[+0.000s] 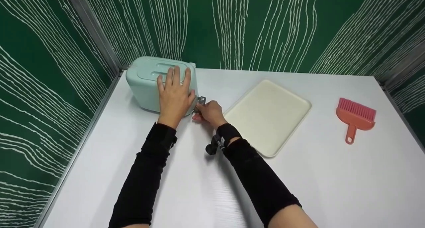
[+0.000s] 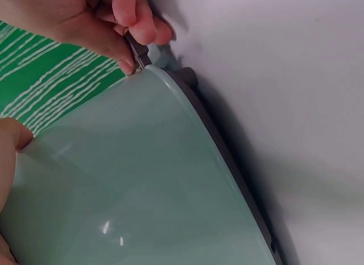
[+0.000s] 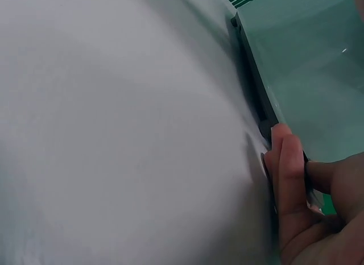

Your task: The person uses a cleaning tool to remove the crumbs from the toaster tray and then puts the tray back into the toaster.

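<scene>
The left hand (image 1: 174,95) lies flat, fingers straight, atop the smooth, rounded mint-green plastic toaster (image 1: 146,88) at the white table's (image 1: 298,174) far-left corner. The right hand (image 1: 208,112) pinches its small ridged grey lever (image 1: 201,100).

The head view looks forward and down from above onto the white table (image 1: 332,188), taking in both forearms and the green-patterned walls. The left wrist view sits very close against the pale mint-green plastic toaster (image 2: 142,185), facing along its side toward the table. The right wrist view, equally close, looks along the table at the toaster's dark base edge. All three share the toaster.
</scene>
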`<state>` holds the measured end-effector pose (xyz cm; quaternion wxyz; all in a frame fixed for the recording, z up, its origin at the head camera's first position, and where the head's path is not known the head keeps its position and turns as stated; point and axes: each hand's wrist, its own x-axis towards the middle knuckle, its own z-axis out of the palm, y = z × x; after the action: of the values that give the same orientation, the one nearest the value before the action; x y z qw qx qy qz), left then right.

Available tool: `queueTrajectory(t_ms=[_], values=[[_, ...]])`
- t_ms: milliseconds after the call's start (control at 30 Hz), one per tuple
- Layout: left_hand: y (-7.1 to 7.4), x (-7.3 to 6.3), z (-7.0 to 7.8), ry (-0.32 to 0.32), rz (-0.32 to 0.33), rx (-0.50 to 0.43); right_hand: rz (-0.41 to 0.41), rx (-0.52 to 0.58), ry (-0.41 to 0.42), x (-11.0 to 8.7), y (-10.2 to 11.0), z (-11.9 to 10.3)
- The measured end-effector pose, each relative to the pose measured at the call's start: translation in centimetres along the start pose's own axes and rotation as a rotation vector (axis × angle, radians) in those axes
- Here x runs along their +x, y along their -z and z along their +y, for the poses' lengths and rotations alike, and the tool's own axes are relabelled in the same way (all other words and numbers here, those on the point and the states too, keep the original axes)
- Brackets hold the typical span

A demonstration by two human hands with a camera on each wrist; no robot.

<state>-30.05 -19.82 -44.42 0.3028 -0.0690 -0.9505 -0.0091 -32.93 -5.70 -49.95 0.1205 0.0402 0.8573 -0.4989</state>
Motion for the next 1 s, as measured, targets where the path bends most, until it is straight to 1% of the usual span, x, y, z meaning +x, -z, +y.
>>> queueTrajectory(t_ms=[67,133,333,467,633,733,867,1000], values=[[0.0,0.0,0.0,-0.001,-0.002,-0.003,-0.009,0.039,-0.003,0.1,0.1,0.0],[0.0,0.1,-0.1,0.001,-0.009,-0.008,-0.017,0.056,-0.009,0.2,0.3,-0.1],[0.0,0.1,-0.2,0.019,-0.050,-0.010,0.007,-0.011,-0.032,0.3,0.5,-0.3],[0.0,0.1,-0.1,0.013,-0.045,0.002,0.007,-0.005,-0.055,0.4,0.7,-0.6],[0.0,0.0,0.0,0.010,-0.024,0.005,-0.027,0.100,-0.085,0.7,1.0,-0.7],[-0.1,0.1,0.0,0.013,-0.020,0.001,-0.059,0.136,-0.099,1.1,0.9,-0.5],[-0.1,0.2,0.0,0.013,-0.036,-0.004,-0.064,0.095,-0.081,1.6,1.1,-0.4],[-0.1,0.3,-0.1,0.019,-0.048,-0.016,-0.057,0.058,-0.088,2.0,1.2,-0.5]])
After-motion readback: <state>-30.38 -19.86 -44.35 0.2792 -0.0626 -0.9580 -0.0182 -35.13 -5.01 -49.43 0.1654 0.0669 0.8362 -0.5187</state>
